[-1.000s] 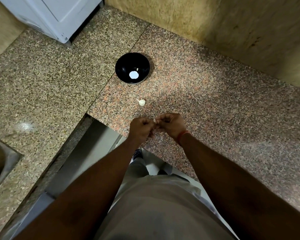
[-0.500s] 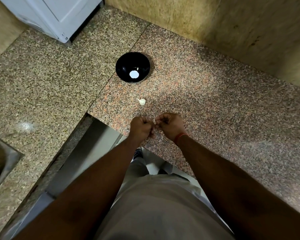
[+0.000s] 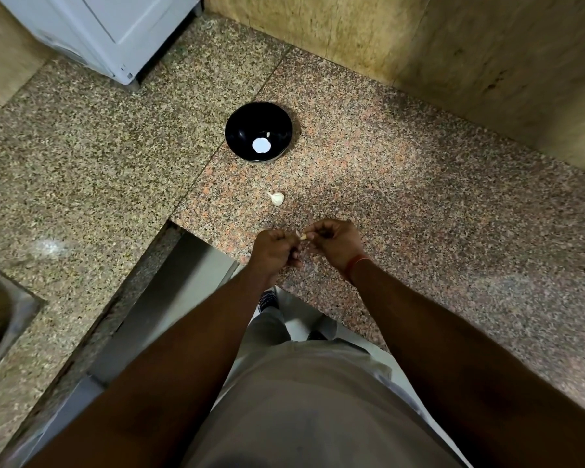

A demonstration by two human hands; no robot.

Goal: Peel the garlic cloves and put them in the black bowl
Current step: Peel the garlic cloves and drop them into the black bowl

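Both hands meet over granite counter (image 3: 436, 214): left hand (image 3: 274, 249) and right hand (image 3: 335, 243) pinch one garlic clove (image 3: 303, 236). Garlic bulb (image 3: 277, 198) at 12 o'clock; black bowl (image 3: 240, 130) beyond.

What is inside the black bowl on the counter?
Inside the black bowl one small pale piece, probably a peeled clove, lies near the far wall. The round white patch beside it looks like reflected light. Nothing covers the bowl; its near inner wall is hidden by the rim.
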